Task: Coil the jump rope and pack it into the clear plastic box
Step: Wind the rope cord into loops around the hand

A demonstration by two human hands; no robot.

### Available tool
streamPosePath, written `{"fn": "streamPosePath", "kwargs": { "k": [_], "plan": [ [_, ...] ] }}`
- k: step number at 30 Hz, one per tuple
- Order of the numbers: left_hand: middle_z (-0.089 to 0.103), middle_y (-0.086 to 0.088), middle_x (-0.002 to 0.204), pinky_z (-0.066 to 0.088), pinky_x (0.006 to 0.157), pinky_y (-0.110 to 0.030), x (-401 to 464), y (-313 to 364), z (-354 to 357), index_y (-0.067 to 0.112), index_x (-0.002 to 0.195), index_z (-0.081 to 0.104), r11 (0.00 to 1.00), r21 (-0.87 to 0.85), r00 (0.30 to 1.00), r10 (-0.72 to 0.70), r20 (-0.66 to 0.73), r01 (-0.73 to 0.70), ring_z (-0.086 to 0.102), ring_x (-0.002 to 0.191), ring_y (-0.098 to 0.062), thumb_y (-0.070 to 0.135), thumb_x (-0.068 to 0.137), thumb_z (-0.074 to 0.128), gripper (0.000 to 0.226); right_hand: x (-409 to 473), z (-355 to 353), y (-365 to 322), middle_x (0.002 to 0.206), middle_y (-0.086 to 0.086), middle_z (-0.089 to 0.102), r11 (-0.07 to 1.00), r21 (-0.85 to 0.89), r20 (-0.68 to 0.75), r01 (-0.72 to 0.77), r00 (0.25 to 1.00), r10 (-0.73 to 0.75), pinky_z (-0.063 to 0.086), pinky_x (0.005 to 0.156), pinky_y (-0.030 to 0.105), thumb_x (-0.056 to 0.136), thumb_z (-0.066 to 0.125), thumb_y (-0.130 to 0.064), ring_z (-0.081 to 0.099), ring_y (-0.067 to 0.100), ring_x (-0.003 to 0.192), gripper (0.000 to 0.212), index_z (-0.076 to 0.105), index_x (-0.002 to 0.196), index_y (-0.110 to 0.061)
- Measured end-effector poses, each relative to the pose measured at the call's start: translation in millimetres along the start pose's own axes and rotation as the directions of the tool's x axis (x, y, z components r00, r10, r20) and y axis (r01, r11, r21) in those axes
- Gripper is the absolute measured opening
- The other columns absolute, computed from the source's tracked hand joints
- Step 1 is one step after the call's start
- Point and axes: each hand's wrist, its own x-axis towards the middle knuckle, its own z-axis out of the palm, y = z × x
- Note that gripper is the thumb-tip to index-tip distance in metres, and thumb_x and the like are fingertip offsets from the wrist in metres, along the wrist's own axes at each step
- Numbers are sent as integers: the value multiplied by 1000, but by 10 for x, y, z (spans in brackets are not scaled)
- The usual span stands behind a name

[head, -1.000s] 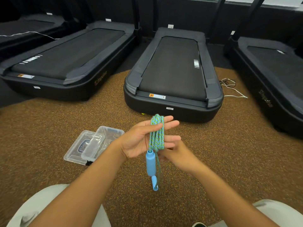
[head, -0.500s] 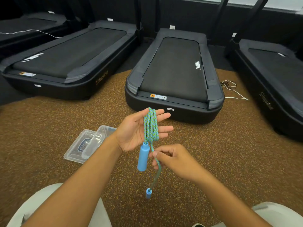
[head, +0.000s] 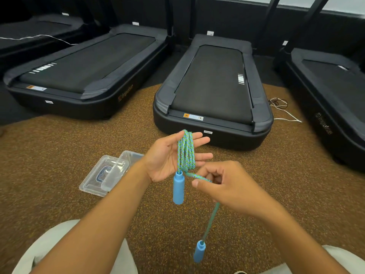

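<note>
The blue-green braided jump rope is looped several times around the fingers of my left hand, palm up, fingers spread. One blue handle hangs below that palm. My right hand pinches the free rope end just right of the coil; the second blue handle dangles under it near my knee. The clear plastic box lies on the carpet left of my left wrist, leaning on its lid.
Black treadmills stand ahead: one straight in front, one at the left, one at the right. White and dark cords lie on the brown speckled carpet. My knees in light trousers fill the bottom corners.
My right hand has drawn the free end out to the right and downward. The second handle has dropped lower. The left hand holds the coil as before.
</note>
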Motion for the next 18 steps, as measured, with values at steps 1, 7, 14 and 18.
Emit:
{"fn": "streamPosePath", "kwargs": {
  "k": [1,7,14,18],
  "plan": [
    [58,-9,147,49,106,-53,2,-5,16,8,149,43,1000,5,1000,-11,1,11,62,124,-43,38,106,32,54,5,-37,-33,57,-2,62,1000,-25,-11,18,1000,-18,39,49,26,89,78,-28,45,1,48,13,75,79,-20],
    [64,-10,140,51,102,-44,-3,-72,92,5,143,50,999,22,999,-47,-2,47,68,117,-28,38,96,43,58,42,-245,-109,64,-1,67,987,-141,-86,77,992,-90,40,56,28,86,80,-27,44,3,54,5,78,83,-24],
    [61,-28,135,45,108,-56,-11,-200,150,0,140,55,989,96,987,-126,102,117,66,116,-40,41,98,43,60,101,-350,-47,90,-15,75,965,-259,-160,38,984,-82,52,79,24,84,83,-27,69,5,82,10,80,94,-29],
    [58,-35,132,43,111,-57,5,-226,148,-8,140,52,979,142,978,-167,128,148,63,120,-43,43,99,42,66,114,-386,-32,88,-8,71,969,-245,-161,30,984,-71,52,79,32,83,84,-27,66,10,80,12,80,94,-29]
  ]
}}
